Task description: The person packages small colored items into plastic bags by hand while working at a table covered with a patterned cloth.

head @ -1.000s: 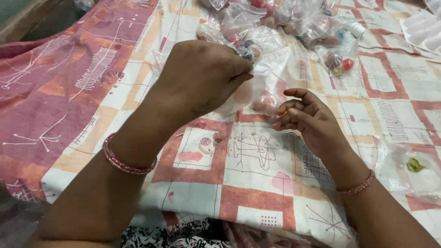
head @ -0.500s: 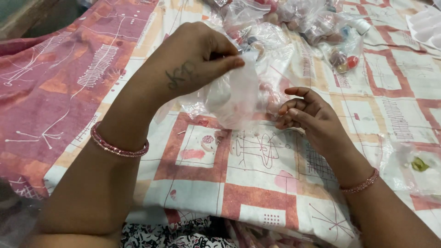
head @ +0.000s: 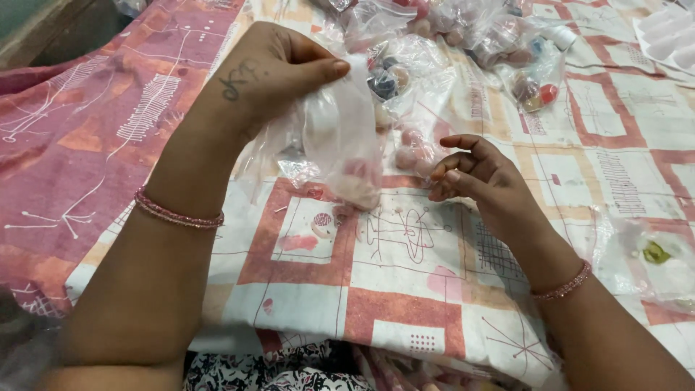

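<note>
My left hand (head: 268, 76) pinches the top of a clear plastic bag (head: 346, 145) and holds it up off the cloth. Pale pink round beads sit in the bottom of the bag (head: 356, 185). My right hand (head: 481, 181) hovers just right of the bag, palm turned inward, fingers curled and partly apart; whether it holds something small, I cannot tell. Both wrists wear thin pink bangles (head: 177, 213).
A patterned pink, white and red cloth (head: 405, 282) covers the surface. Several clear bags of coloured beads (head: 463, 36) lie at the back. A white compartment tray (head: 670, 32) is at the top right. Another bag with a green piece (head: 655, 253) lies at right.
My left hand has lifted the clear bag off the pile and raised it; the bag now hangs open below my fingers. My right hand has stayed nearly in place.
</note>
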